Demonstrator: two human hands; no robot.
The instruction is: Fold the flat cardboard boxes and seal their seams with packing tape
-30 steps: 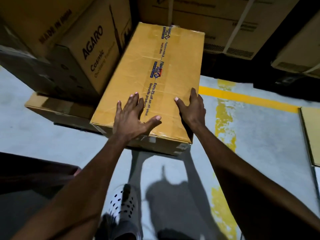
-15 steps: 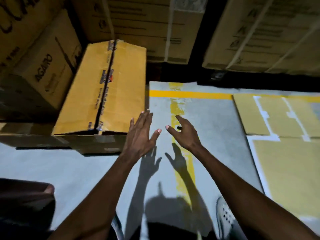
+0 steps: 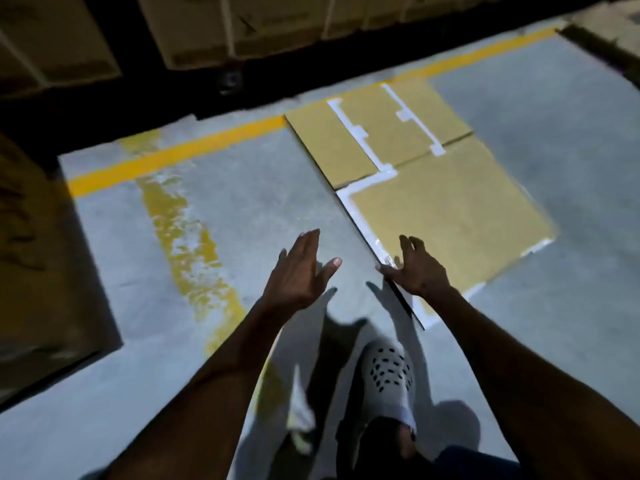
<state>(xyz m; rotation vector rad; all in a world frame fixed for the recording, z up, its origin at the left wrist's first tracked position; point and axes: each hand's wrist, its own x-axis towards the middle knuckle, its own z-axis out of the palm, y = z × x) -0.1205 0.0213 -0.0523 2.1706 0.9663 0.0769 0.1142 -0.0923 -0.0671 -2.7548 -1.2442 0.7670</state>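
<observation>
Reaching: your right hand (image 3: 417, 271) touches the near-left edge of the flat cardboard box (image 3: 446, 209) on the floor (image 3: 242, 216), fingers spread wide.
Left hand (image 3: 298, 271): open at 9 o'clock, holding nothing.
Handling: likely light, stiff, floppy along creases; take opposite edges.

Floor ahead: bare grey floor (image 3: 263, 202) lies open between the hands and the yellow line (image 3: 180, 154).
Right side: a flat cardboard box (image 3: 446, 202) lies on the floor; the right hand (image 3: 417, 270) is at its near left edge.
Left hand (image 3: 299, 271): over bare floor, fingers spread.
Left edge: a dark carton (image 3: 38, 258) blocks that side.
Far side: stacked cartons (image 3: 263, 26) wall off the back.
Below: a white perforated shoe (image 3: 389, 375) beneath the arms.
</observation>
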